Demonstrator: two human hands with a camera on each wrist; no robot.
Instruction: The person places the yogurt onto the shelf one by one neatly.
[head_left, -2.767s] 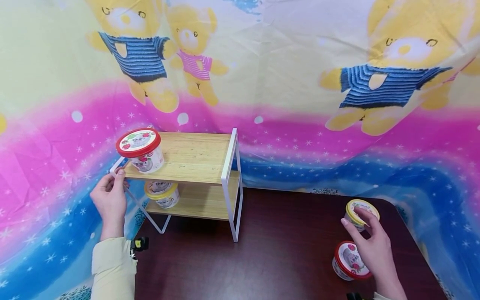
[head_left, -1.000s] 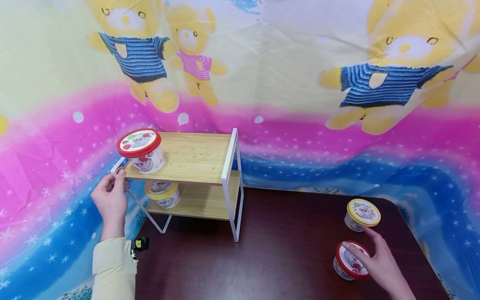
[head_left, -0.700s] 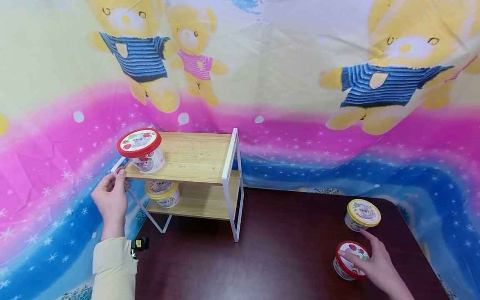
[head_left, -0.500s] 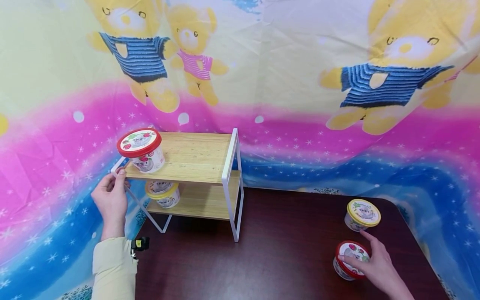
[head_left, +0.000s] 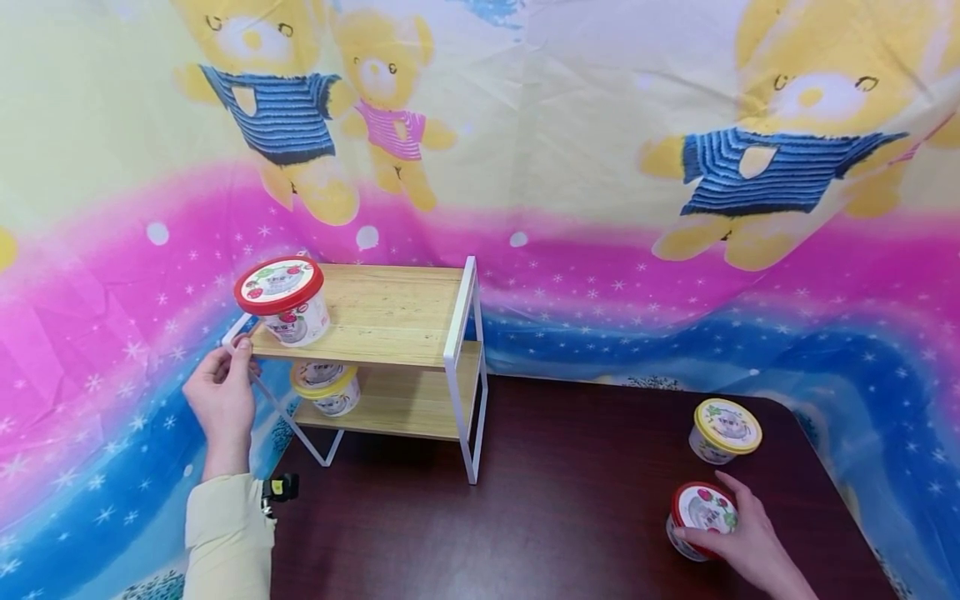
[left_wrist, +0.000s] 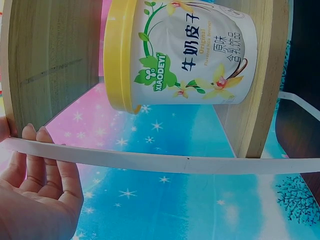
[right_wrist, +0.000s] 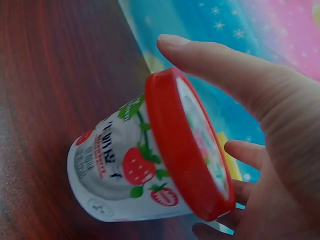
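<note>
At the rack's front left corner, my left hand (head_left: 225, 392) grips the white metal frame (left_wrist: 125, 156) of a two-tier wooden rack (head_left: 390, 312), fingers curled round the bar. A tub with a red lid (head_left: 296, 308) stands on the upper shelf, close to that hand. Below it, a yellow-lidded tub (left_wrist: 200, 55) sits on the lower shelf. On the table at right, my right hand (head_left: 753, 542) is spread around another red-lidded strawberry tub (right_wrist: 135, 160). In the right wrist view its thumb (right_wrist: 215, 60) stands apart from the lid; the far fingertips are partly hidden behind the tub.
Just behind the right hand's tub stands a second yellow-lidded tub (head_left: 726, 429). The dark wooden table (head_left: 570, 492) stretches between rack and tubs. A printed bear cloth (head_left: 562, 167) hangs behind and at the sides.
My right hand has come away from the yellow-lidded tub, back toward me, and lowered around the red-lidded one. The left hand keeps its grip on the rack; the tubs have not moved.
</note>
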